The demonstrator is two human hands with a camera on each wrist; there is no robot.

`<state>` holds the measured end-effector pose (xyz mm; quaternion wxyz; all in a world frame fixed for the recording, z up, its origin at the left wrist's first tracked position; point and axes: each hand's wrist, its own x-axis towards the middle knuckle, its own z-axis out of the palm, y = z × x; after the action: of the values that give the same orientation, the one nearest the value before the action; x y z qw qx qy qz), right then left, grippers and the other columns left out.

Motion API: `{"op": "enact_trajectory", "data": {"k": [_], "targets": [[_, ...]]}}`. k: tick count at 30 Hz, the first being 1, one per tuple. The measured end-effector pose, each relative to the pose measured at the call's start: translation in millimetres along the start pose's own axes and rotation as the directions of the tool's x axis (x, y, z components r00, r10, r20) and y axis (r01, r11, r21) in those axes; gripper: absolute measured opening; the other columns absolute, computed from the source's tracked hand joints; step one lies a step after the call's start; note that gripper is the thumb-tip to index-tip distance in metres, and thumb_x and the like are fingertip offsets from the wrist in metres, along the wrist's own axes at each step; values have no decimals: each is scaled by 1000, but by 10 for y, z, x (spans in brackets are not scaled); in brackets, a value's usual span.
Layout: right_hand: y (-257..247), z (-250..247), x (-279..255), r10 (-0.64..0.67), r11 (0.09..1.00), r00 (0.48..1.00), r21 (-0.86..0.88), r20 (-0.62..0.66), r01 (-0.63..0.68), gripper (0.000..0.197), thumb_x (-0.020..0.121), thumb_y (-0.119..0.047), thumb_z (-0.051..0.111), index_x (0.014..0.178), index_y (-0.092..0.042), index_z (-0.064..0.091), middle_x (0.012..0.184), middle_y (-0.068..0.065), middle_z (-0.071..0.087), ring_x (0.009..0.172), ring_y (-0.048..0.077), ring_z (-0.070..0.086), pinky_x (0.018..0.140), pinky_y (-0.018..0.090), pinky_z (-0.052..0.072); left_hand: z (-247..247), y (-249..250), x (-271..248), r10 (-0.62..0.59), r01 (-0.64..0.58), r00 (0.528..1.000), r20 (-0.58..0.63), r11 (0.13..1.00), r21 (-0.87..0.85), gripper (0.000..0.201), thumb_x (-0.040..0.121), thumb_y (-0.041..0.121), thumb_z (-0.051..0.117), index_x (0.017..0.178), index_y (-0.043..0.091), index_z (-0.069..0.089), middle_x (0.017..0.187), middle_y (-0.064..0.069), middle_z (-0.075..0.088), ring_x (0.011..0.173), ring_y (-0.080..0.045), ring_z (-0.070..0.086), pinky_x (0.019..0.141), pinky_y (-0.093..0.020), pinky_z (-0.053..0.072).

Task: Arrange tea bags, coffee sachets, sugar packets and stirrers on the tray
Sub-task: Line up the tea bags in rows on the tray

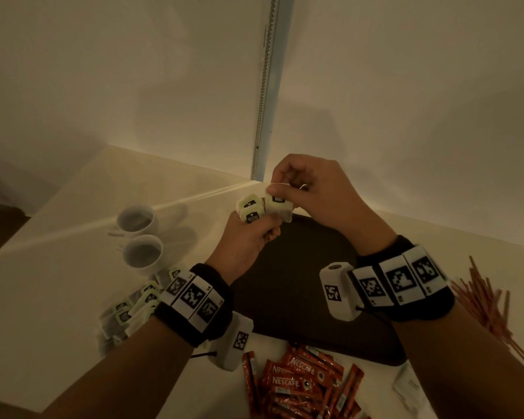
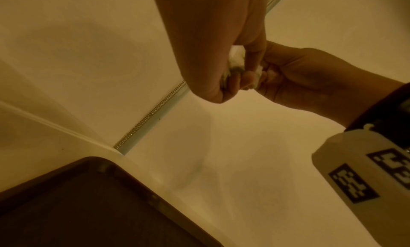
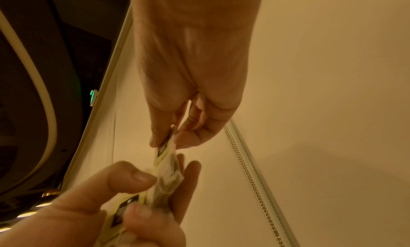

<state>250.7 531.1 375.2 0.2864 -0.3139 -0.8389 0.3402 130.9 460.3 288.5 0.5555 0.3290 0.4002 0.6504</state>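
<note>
Tea bags, a small bunch with pale green tags, sit bunched in the left hand, raised above the far edge of the tray. Left fingers curl round the bunch, thumb pressing it from the side. Right hand pinches the tag of the topmost bag between thumb and fingertips; a thin white string loops by the right fingers. From the left wrist view both hands meet over the tabletop, bag paper showing between the knuckles.

Tray is dark, rounded corners, lying flat on the pale tabletop, under and just beyond both wrists. More tea bags lie in a loose pile on the tabletop left of the tray, partly hidden by the left wristband. Coffee sachets, red-orange, marked Nescafe, lie heaped at the near edge, just in front of the tray. Stirrers, thin and reddish, lie scattered right of the tray. A white packet lies near the tray's near right corner; print too dim to read. Two white cups stand side by side left of the tray, beyond the tea bag pile. A beaded chain hangs down the wall behind.
</note>
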Motion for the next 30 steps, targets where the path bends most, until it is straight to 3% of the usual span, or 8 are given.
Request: {"op": "enact_trajectory", "data": {"k": [4,9,11,14,18,22,25,30], "targets": [[32,-14,6,52,989,999,143,-10,-50,10,77,-14,75,81,-16,66,74,6,64,64,9,61,60,19,51,-18,-29,-25,9,-9,1000,-15,1000,-8,16,74,10,70,88,17,65,75,2,66,61,-6,54,53,-16,44],[87,-14,32,106,985,991,129,81,-116,15,82,-5,68,92,-16,68,84,7,67,75,14,67,66,19,55,-112,-99,-22,-37,39,999,-38,998,51,20,76,23,70,95,18,67,87,-9,67,65,-11,55,55,-20,44],[162,-19,54,151,984,983,82,106,-160,16,85,-5,65,96,-16,69,89,5,67,79,9,66,67,16,54,-209,-96,-23,-83,92,990,-110,993,78,17,83,33,62,93,19,66,81,-5,68,57,-10,53,56,-25,41],[372,36,114,186,982,976,-36,113,-183,13,85,-12,67,96,-20,69,90,-2,68,82,5,63,69,11,51,-437,-24,3,-216,208,941,-263,976,-57,45,89,53,45,83,14,66,69,-5,65,55,-15,54,60,-28,39],[817,410,245,318,947,919,-128,232,-295,16,86,-9,64,100,-15,68,93,-4,65,84,11,61,68,11,49,-633,203,61,-258,215,933,-250,959,-187,72,92,65,22,81,8,63,65,-9,65,49,-20,59,50,-23,45],[1293,873,384,437,896,852,-215,288,-388,20,89,-9,61,108,-9,67,109,8,66,93,22,63,81,25,52,-709,339,122,-233,183,943,-236,959,-215,79,90,69,15,84,6,61,67,-12,66,51,-24,61,49,-21,48],[1576,1092,475,445,886,864,-257,238,-386,17,87,-10,63,103,-5,67,108,10,66,101,21,61,87,24,45,-781,356,119,-244,187,940,-237,953,-239,81,89,72,14,86,5,60,68,-13,65,54,-25,61,50,-22,50],[1933,1282,644,468,868,880,-229,84,-440,11,84,-9,66,94,-3,69,101,12,68,96,23,62,87,27,48,-893,339,115,-241,183,922,-303,961,-206,84,88,73,10,87,7,62,67,-12,66,57,-25,63,50,-21,50]]}}
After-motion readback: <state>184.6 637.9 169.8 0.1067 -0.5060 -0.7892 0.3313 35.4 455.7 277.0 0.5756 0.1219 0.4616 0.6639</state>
